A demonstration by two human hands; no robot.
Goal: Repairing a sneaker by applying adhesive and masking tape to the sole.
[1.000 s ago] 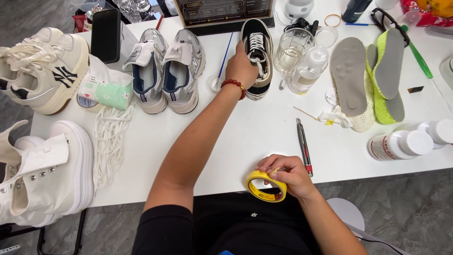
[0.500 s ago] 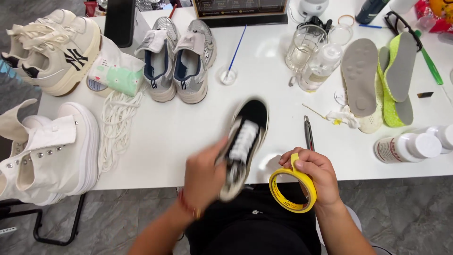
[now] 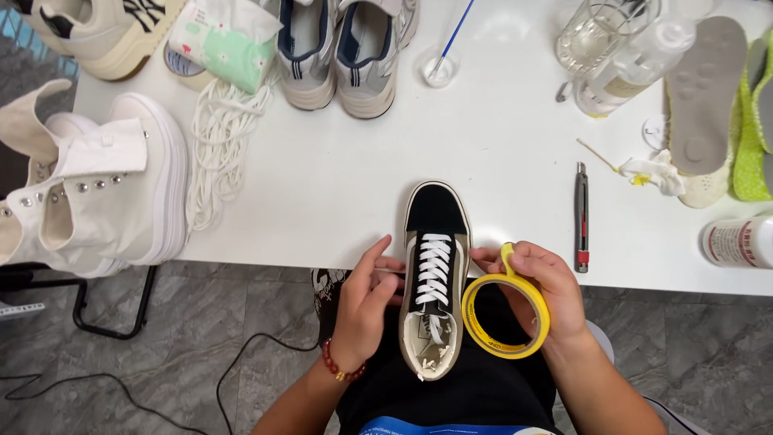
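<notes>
1. The left hand (image 3: 366, 302) lies against the left side of a black and tan sneaker (image 3: 435, 274), its fingers curled loosely on the shoe's flank.
2. The right hand (image 3: 539, 286) is closed around a roll of yellow tape (image 3: 506, 316), with fingertips touching the sneaker's right side.
3. The sneaker points toe-first away from the person; its toe rests on the near edge of the white table (image 3: 338, 177) and its heel is over the lap.
4. Just right of the tape, a slim dark pen-like tool (image 3: 581, 216) lies on the table.
5. Farther right lie a crumpled wipe (image 3: 656, 171), a grey insole (image 3: 704, 93) and a white bottle (image 3: 737, 242), which the frame's right edge cuts off.
6. Far across the table stand a glass jar (image 3: 592, 36) and a pair of grey sneakers (image 3: 346, 52), their tops cropped.
7. On the left, loose white laces (image 3: 217, 149) lie beside white high-top boots (image 3: 88, 189) that overhang the table edge.
8. Whether the tape's free end is lifted is hard to make out.
</notes>
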